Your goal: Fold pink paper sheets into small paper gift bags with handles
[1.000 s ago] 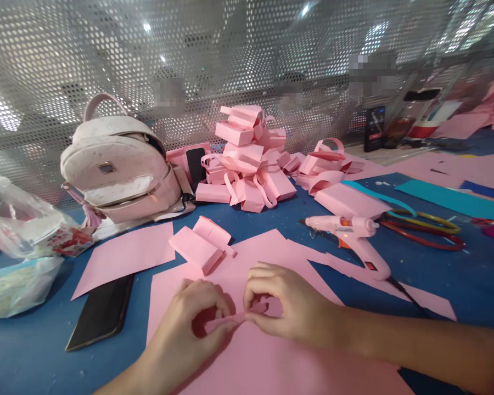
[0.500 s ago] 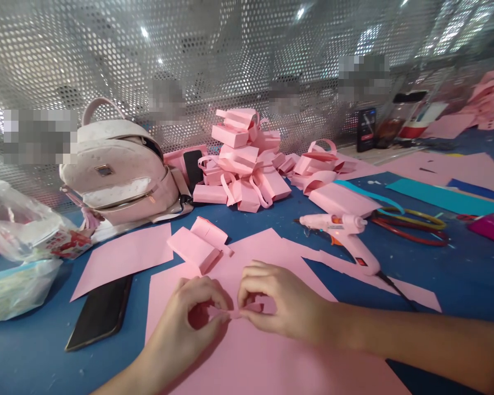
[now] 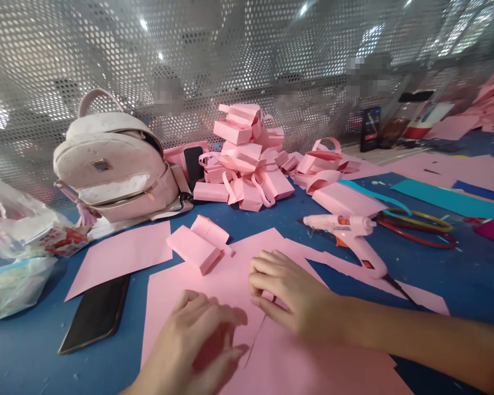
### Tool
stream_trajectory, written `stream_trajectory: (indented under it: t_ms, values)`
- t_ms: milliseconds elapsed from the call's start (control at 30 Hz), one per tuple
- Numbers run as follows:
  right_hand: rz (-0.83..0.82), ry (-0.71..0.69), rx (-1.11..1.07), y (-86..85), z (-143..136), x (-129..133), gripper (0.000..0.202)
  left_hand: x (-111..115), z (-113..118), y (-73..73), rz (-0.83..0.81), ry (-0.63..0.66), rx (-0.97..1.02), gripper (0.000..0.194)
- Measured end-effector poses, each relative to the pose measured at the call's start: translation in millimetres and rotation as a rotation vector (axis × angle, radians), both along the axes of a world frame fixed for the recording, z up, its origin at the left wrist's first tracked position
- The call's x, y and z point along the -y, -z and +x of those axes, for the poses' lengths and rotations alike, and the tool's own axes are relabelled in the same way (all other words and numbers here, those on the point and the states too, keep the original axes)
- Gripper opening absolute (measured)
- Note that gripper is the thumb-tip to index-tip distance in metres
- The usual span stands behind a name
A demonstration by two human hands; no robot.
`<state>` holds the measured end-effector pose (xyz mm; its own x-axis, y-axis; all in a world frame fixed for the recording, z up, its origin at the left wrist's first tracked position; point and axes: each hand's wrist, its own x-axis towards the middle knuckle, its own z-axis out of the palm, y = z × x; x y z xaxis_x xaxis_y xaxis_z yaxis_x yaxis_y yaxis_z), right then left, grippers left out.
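Over a large pink paper sheet (image 3: 164, 296), my left hand (image 3: 208, 334) hovers with its thumb and fingers apart and nothing between them. To its right, my right hand (image 3: 286, 291) has curled fingers around a small pink paper piece (image 3: 268, 295), mostly hidden by the fingers. A thin dark line runs down the sheet between the hands. Beyond them lies a folded pink paper box (image 3: 193, 248). On the right a pink glue gun (image 3: 354, 233) rests on its side, with its cord leading toward my right forearm.
A pile of folded pink paper pieces (image 3: 247, 159) stands at the back centre. Left are a pale backpack (image 3: 115, 164), a plastic bag (image 3: 20, 219) and a dark phone (image 3: 96, 315). Teal paper (image 3: 448, 197) and tape rings (image 3: 420, 230) lie at the right.
My left hand has let go of the small strip, opened and moved down toward me. My right hand has shifted slightly right and up with the paper piece. The view has shifted slightly.
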<state>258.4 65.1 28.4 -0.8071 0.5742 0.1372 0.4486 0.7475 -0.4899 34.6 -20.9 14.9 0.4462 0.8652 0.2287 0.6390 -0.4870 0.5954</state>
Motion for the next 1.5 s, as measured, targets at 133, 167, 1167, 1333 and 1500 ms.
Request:
stream_trajectory:
  t_ms: [133, 167, 1167, 1333, 1500]
  values:
    - [-0.009, 0.034, -0.074, 4.2, 0.5, -0.4, 0.011, 1.0, 0.8, 13.9, 0.418, 0.068, -0.214, 0.026]
    - [-0.014, 0.033, -0.106, 4.0, 1.0, -0.6, 0.01, 1.0, 1.2, 17.9, 0.491, 0.064, -0.244, 0.029]
    - [0.189, -0.279, -0.185, 1.1, 3.9, 0.1, 0.028, -8.0, 0.2, 7.8, 0.606, 0.174, -0.331, 0.025]
    - [0.175, -0.276, -0.212, 1.1, 3.9, 1.0, 0.027, -11.8, 0.9, 1.6, 0.632, 0.164, -0.327, 0.026]
    - [0.131, -0.176, -0.313, 2.1, 6.0, -1.1, 0.027, -9.4, 1.7, 6.5, 0.651, 0.17, -0.326, 0.03]
